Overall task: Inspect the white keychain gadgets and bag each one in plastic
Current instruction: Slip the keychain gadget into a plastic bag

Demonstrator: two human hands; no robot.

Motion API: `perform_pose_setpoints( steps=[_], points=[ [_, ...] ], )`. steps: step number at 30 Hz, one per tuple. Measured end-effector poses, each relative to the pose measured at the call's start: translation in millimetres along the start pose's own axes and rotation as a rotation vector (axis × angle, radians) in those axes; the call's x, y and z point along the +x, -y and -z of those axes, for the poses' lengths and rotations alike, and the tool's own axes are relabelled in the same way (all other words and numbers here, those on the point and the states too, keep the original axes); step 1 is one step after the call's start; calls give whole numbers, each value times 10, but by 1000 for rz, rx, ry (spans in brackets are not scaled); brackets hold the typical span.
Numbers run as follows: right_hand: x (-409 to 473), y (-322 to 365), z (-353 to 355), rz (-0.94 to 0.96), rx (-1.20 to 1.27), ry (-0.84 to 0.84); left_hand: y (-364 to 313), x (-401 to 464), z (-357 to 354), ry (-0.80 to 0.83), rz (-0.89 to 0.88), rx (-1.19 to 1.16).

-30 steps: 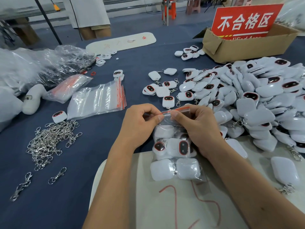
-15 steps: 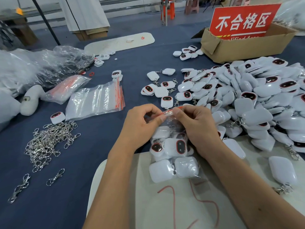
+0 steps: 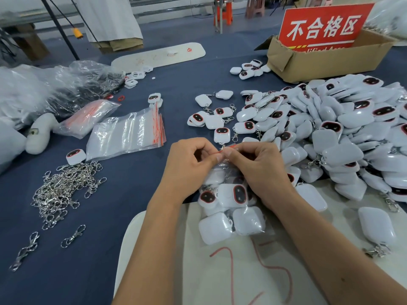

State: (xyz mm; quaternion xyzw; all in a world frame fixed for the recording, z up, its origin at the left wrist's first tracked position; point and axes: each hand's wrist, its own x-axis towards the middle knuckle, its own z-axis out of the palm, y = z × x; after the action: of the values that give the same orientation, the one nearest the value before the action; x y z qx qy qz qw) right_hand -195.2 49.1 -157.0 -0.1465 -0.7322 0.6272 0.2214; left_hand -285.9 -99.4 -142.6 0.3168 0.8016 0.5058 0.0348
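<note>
Nearest, below the grip, a pale board marked with red handwritten numerals (image 3: 253, 271) carries the lower end of a clear plastic zip bag filled with white keychain gadgets (image 3: 231, 208). Both hands hold that bag by its red-striped top edge: the left hand (image 3: 189, 166) pinches it between thumb and curled fingers, and the right hand (image 3: 257, 166) pinches it just beside, fingertips touching. Left of the grip lies a tangled pile of silver metal clasps (image 3: 63, 188) on the dark blue tablecloth (image 3: 105, 249). Beyond and left sits a flat stack of empty clear zip bags with red strips (image 3: 125, 135). Right of the grip spreads a large heap of loose white gadgets with dark red-rimmed faces (image 3: 334, 133). Farthest, beyond the heap, stands a brown cardboard box (image 3: 326, 62) holding a red sign with white characters (image 3: 323, 27).
</note>
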Motion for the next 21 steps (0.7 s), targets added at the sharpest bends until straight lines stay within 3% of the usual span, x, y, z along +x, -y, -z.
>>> perform_pose_setpoints(
  steps=[8, 11, 14, 17, 21],
  points=[
    [-4, 19, -5, 44, 180, -41, -2, -2, -24, -27, 14, -105],
    [-6, 35, 5, 19, 373, -129, 9, 3, 3, -42, 194, -253],
    [18, 19, 3, -36, 459, -282, 20, -11, 55, 162, 431, -475],
    [35, 7, -20, -53, 473, -380, -3, -52, 55, 330, 403, -465],
    [27, 15, -63, -106, 478, -337, -21, -47, 38, 232, 343, -444]
  ],
)
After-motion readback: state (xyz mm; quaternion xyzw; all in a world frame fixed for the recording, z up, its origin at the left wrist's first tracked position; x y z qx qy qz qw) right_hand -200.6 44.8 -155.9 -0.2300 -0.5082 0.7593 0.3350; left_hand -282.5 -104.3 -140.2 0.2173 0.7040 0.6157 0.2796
